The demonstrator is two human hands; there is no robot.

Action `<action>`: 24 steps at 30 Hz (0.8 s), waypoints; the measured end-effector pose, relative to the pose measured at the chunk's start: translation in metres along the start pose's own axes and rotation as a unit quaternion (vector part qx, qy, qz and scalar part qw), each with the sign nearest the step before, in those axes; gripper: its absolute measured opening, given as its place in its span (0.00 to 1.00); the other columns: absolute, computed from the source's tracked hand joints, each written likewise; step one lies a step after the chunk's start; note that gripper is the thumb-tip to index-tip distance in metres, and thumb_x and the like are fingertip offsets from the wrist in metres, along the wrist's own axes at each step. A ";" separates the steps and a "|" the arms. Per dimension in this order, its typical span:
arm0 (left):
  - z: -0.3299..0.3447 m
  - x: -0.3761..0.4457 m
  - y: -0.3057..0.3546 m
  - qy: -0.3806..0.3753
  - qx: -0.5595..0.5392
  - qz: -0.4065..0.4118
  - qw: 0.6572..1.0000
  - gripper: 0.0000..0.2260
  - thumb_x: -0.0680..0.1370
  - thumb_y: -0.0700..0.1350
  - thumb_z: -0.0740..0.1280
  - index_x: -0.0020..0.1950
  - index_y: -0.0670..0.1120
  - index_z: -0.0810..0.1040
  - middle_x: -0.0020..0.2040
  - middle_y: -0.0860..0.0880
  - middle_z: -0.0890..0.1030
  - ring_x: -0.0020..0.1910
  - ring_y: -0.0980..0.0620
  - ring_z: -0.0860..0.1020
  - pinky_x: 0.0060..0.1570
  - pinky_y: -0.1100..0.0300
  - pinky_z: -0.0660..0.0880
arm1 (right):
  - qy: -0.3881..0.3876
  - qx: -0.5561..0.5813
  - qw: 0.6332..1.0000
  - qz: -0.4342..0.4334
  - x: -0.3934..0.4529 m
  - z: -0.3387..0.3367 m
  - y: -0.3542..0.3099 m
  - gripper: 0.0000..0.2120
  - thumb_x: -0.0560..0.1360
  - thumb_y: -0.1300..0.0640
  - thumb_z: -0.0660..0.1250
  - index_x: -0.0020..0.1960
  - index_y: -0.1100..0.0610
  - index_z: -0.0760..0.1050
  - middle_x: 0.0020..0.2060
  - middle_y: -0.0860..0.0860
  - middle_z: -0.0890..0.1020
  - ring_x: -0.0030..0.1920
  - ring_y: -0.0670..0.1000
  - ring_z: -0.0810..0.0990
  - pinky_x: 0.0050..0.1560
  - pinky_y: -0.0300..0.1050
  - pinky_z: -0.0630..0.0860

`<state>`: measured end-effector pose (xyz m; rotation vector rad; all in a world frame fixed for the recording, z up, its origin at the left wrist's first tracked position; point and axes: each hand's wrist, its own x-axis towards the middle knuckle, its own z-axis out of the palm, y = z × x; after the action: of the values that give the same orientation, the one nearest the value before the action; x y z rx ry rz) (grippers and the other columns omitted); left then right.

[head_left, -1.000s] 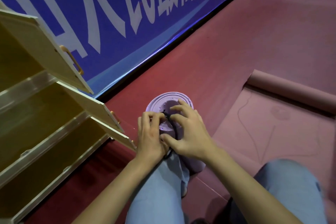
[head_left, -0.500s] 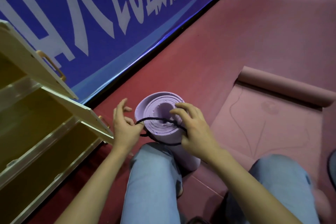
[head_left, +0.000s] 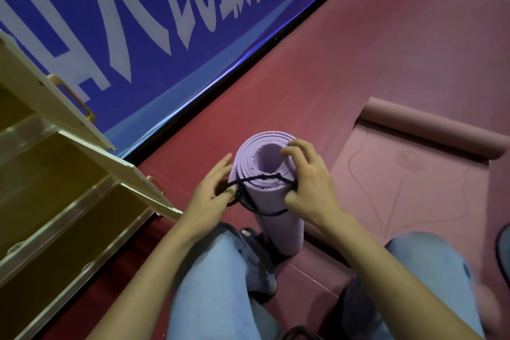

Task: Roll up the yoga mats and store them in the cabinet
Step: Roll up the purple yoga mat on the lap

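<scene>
Looping cord (head_left: 262, 178) over upright purple mat (head_left: 276, 201) on floor between knees — left hand (head_left: 212, 196) and right hand (head_left: 309, 188) both pinching it; slide it lower, cinch snug.

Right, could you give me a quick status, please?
Both hands, left hand, right hand, pinch black cord around upright purple mat. Pink mat mostly unrolled. Cabinet open.

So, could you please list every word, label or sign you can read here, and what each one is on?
"人民最高": large white characters on the blue banner, cut by the frame's top edge, so this reading is uncertain; the characters after them are too cropped to read.
Round emblem on the pink mat: too faint to read.
Purple rolled mat and cabinet: no text visible.
</scene>
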<state>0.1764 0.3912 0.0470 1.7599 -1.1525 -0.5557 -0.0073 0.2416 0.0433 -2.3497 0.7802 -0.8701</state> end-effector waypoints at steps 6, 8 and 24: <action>0.030 0.004 -0.015 -0.010 -0.148 -0.049 0.988 0.37 0.72 0.19 0.50 0.69 0.52 0.75 0.64 0.57 0.82 0.67 0.55 0.79 0.60 0.61 0.78 | 0.067 0.204 0.963 0.164 -0.006 -0.015 0.026 0.44 0.64 0.70 0.60 0.76 0.44 0.61 0.73 0.42 0.57 0.59 0.40 0.77 0.49 0.42 0.81; 0.043 0.010 -0.017 0.070 -0.075 -0.014 0.995 0.32 0.76 0.22 0.52 0.66 0.53 0.77 0.58 0.58 0.84 0.59 0.57 0.83 0.54 0.64 0.80 | 0.050 0.213 0.962 0.164 -0.010 -0.012 0.030 0.41 0.64 0.66 0.57 0.76 0.47 0.67 0.74 0.43 0.66 0.65 0.43 0.76 0.57 0.43 0.80; 0.069 0.078 -0.062 -0.184 -0.176 -0.416 0.873 0.04 0.72 0.45 0.71 0.43 0.46 0.78 0.36 0.48 0.77 0.32 0.53 0.72 0.34 0.59 0.65 | -0.197 0.108 0.905 0.360 0.002 -0.004 0.116 0.13 0.74 0.60 0.65 0.48 0.71 0.80 0.42 0.70 0.82 0.39 0.51 0.75 0.43 0.56 0.80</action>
<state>0.1881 0.2988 -0.0312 1.8050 -0.4056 -1.5667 -0.0476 0.1581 -0.0260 -1.7322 1.1791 -0.1421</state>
